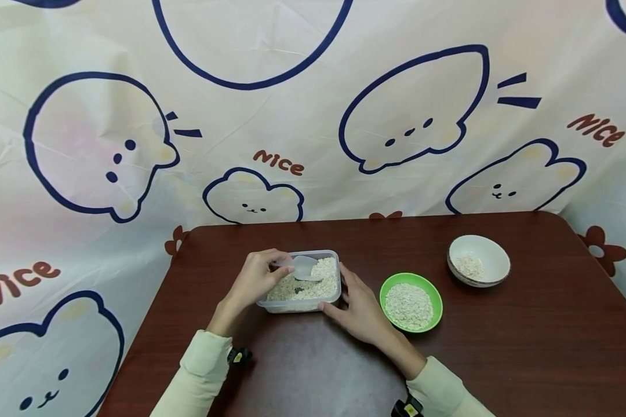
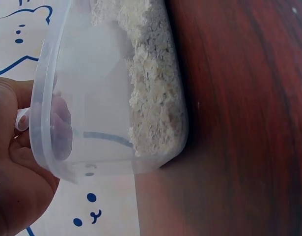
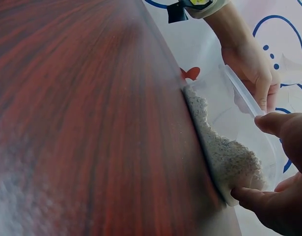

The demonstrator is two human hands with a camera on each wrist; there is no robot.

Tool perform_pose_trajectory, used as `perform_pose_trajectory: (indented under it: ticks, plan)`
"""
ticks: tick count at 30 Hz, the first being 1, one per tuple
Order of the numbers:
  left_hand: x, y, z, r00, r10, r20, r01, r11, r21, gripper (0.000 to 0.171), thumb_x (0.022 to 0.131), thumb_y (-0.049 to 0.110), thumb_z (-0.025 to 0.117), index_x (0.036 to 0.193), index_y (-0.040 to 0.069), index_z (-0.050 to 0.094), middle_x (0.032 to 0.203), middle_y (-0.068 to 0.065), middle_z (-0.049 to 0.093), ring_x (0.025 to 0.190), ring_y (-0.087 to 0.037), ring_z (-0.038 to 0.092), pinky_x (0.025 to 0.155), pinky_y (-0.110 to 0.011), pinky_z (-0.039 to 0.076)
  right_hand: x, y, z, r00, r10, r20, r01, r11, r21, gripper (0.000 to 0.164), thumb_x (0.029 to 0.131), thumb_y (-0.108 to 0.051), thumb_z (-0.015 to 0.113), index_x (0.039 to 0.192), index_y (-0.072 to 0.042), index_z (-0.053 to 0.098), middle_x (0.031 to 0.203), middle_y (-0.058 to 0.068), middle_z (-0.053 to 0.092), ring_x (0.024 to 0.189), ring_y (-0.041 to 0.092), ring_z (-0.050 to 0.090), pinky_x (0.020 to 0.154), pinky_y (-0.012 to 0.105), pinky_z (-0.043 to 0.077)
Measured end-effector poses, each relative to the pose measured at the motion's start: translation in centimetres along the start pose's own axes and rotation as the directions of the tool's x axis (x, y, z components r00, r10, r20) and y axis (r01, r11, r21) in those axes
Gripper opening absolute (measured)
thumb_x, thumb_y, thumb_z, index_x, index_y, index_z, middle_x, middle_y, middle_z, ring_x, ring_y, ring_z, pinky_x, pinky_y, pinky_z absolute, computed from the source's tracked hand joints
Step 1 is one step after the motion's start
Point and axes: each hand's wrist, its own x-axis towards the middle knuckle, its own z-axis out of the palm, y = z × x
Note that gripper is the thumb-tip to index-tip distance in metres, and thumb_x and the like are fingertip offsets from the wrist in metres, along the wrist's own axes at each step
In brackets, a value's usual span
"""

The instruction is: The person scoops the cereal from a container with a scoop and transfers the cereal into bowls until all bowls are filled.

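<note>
While part-full of flakes [image 1: 325,268], tub [image 1: 293,308] in grip of right fingers [image 1: 350,278], scoop [image 1: 305,268] in left fingers [image 1: 272,255].

My head camera looks forward and down from above the surface [image 1: 501,353], widest of the three, reaching past its far edge to the printed cloth [image 1: 313,127]. My left wrist's camera sits low, very near the plastic container [image 2: 41,123], turned sideways, facing cloth beyond the surface's edge. My right wrist's, also sideways, looks low across the surface. All share the container; head and right wrist share both hands [image 1: 254,279].
</note>
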Motion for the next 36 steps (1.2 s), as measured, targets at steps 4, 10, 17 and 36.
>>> perform_pose_trajectory:
  ticks: [4,10,17,36]
  plan:
    - [0.0,0.1,0.3,1.0,-0.001,-0.01,0.001,1.0,-0.007,0.008,0.096,0.008,0.08,0.103,0.005,0.081,0.1,-0.006,0.079,0.084,-0.013,0.069,0.074,-0.027,0.057,0.0,0.0,0.0,1.0,-0.004,-0.003,0.004,1.0,-0.001,0.098,0.094,-0.032,0.086,0.168,-0.003,0.028,0.168,0.021,0.041,0.146,0.035,0.055,0.106,0.037,0.056]
    - [0.0,0.3,0.8,1.0,0.0,0.008,0.0,1.0,-0.019,0.007,0.098,0.009,0.079,0.104,0.005,0.081,0.099,-0.005,0.079,0.085,-0.013,0.069,0.074,-0.027,0.057,0.0,-0.1,0.0,1.0,-0.006,-0.004,0.006,1.0,0.006,0.098,0.094,-0.031,0.086,0.168,-0.003,0.029,0.169,0.02,0.041,0.147,0.035,0.054,0.107,0.037,0.056]
    - [0.0,0.5,1.1,1.0,0.019,0.014,-0.019,1.0,-0.012,0.008,0.098,0.008,0.078,0.104,0.005,0.082,0.099,-0.005,0.078,0.085,-0.012,0.068,0.075,-0.027,0.056,0.0,0.0,0.1,1.0,-0.008,-0.002,0.008,1.0,-0.001,0.098,0.094,-0.031,0.085,0.168,-0.003,0.028,0.167,0.021,0.042,0.146,0.036,0.055,0.106,0.037,0.056]
    - [-0.8,0.0,0.7,0.998,-0.022,-0.061,0.018,0.998,-0.066,0.007,0.096,0.01,0.081,0.103,0.009,0.082,0.094,-0.002,0.077,0.079,-0.014,0.061,0.071,-0.026,0.051,-0.1,-0.3,-0.4,1.0,-0.002,0.015,0.002,1.0,0.023,0.1,0.094,-0.03,0.085,0.168,0.001,0.026,0.168,0.021,0.04,0.146,0.037,0.056,0.109,0.04,0.054]
